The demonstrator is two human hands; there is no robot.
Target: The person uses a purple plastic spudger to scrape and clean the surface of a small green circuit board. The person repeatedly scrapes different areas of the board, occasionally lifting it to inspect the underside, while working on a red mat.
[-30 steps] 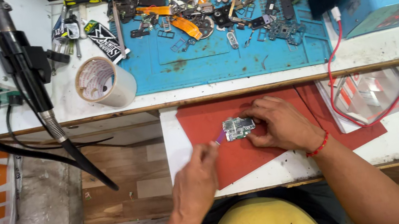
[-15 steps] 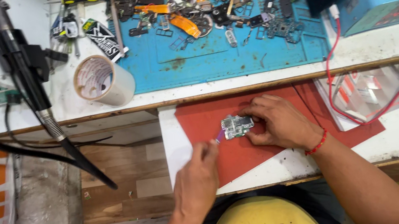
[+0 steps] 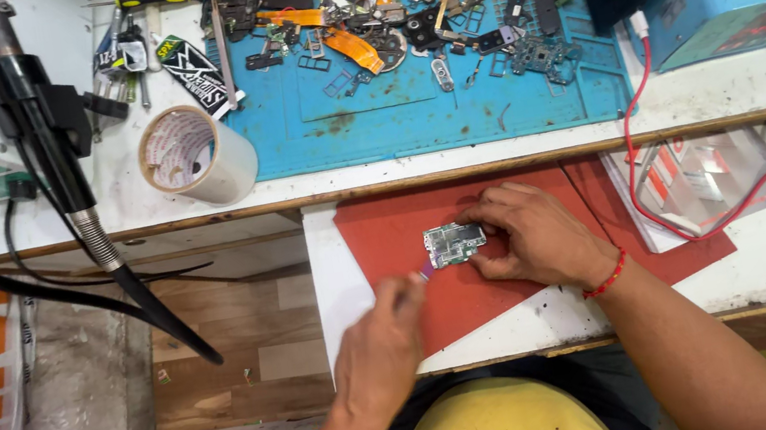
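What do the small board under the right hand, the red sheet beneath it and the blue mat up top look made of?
The small silvery-green circuit board, steadied by the right hand, looks like laminate with shiny metal shields. The red sheet seems matte, thin and flat, perhaps rubber or card. The blue mat looks like moulded silicone, with raised compartments and stains.

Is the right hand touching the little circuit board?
Touching. The head view shows the right hand with fingertips pressed on the board, pinning it to the red mat.
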